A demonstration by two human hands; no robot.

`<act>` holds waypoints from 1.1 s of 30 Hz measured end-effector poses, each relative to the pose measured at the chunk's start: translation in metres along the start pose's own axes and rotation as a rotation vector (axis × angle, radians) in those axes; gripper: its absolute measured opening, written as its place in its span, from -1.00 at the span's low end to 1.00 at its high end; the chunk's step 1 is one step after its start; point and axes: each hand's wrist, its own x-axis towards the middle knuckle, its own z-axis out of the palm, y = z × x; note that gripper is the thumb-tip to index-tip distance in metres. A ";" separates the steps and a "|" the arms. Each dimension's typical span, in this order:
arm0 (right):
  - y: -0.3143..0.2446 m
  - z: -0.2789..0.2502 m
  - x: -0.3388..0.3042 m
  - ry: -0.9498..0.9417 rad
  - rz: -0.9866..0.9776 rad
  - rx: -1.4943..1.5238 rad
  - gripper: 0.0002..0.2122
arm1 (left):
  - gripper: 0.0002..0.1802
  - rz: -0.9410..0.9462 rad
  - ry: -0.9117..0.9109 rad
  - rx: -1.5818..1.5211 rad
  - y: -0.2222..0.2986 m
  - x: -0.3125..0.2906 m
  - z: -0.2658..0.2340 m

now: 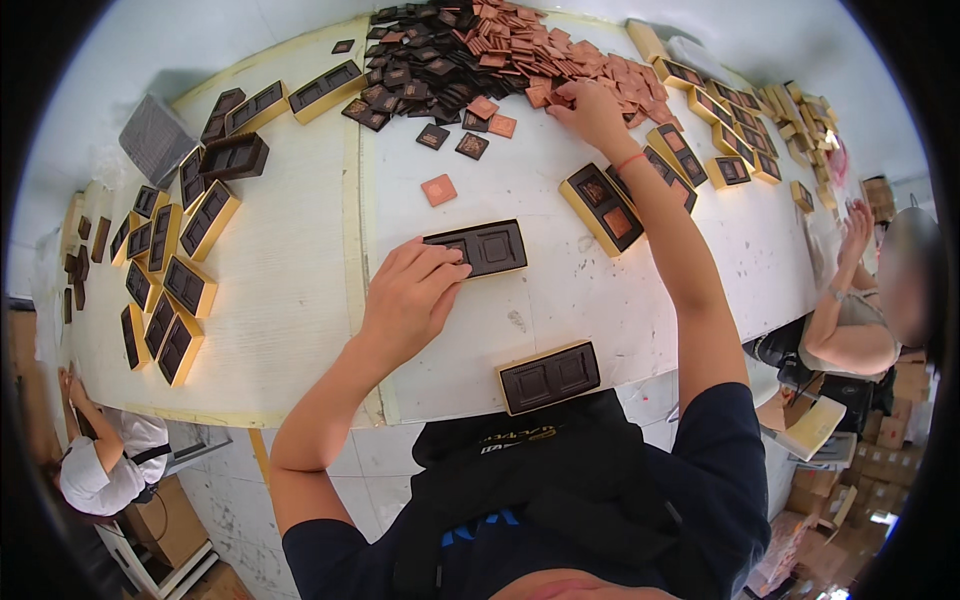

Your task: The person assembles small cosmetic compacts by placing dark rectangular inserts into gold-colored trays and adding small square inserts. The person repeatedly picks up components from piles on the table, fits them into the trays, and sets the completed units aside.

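Observation:
My left hand (408, 298) is closed on the left end of a gold-sided box (495, 247) with a black insert. Its fingertips rest over the left recess; the right recess is bare. At the edge of the heap of copper-coloured squares (600, 78), my right hand (590, 108) pinches a copper square, partly hidden by the fingers. A loose copper square (438, 190) lies beyond the left hand's box. Under my right forearm stands a box (603, 208) holding one dark and one copper square. Another box with bare recesses (548, 377) sits at the near edge.
Dark squares (425, 75) are heaped beside the copper ones. Several boxes with bare recesses (165, 230) stand on the left, and filled boxes (730, 120) at the far right. One person (855, 310) sits at right; another (110, 450) is at left.

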 end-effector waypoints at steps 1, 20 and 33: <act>0.001 0.001 0.001 -0.011 0.001 -0.053 -0.81 | -0.73 0.001 0.000 -0.002 0.000 0.001 0.000; -0.157 -0.067 -0.087 -0.453 -0.072 0.699 -0.79 | -0.76 -0.142 -0.022 -0.093 -0.001 0.002 -0.005; -0.159 -0.058 -0.114 -0.211 -0.473 0.376 -0.67 | -0.77 -0.133 -0.012 -0.025 -0.002 0.002 -0.007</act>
